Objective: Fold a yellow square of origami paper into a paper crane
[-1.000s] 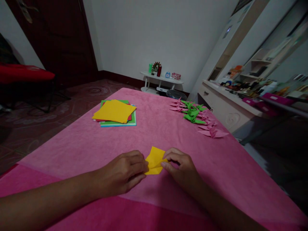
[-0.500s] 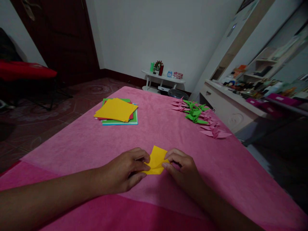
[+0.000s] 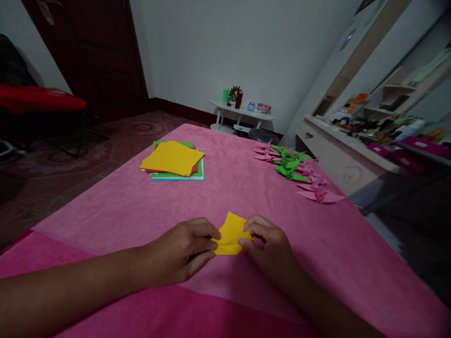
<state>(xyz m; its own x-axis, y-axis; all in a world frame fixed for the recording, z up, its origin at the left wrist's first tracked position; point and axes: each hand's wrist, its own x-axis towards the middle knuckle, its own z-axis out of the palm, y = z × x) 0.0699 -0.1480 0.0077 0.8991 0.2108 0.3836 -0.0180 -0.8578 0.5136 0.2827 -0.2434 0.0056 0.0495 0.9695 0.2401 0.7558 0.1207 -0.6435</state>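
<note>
A partly folded sheet of yellow origami paper [image 3: 231, 234] lies on the pink tablecloth [image 3: 225, 188] in front of me, a crease running across its lower part. My left hand [image 3: 192, 249] pinches its left side between thumb and fingers. On the opposite side my right hand [image 3: 266, 239] grips the paper's right edge, thumb below and fingers curled above. The paper's outer corners are hidden under my fingertips. Farther off to the left rests a stack of coloured paper squares [image 3: 172, 158], yellow on top. Several folded pink paper cranes [image 3: 319, 191] and green paper cranes [image 3: 289, 168] sit at the right.
Beyond the table, a small white stand [image 3: 243, 111] holds a plant and containers by the wall. A white dresser [image 3: 343, 155] crowded with bottles stands along the right. At the left are a red chair [image 3: 38, 103] and a dark door [image 3: 88, 61].
Both hands keep their grip on the yellow paper, with hardly any movement in the fingers. The whole view has shifted slightly, so the surroundings appear a little farther right.
</note>
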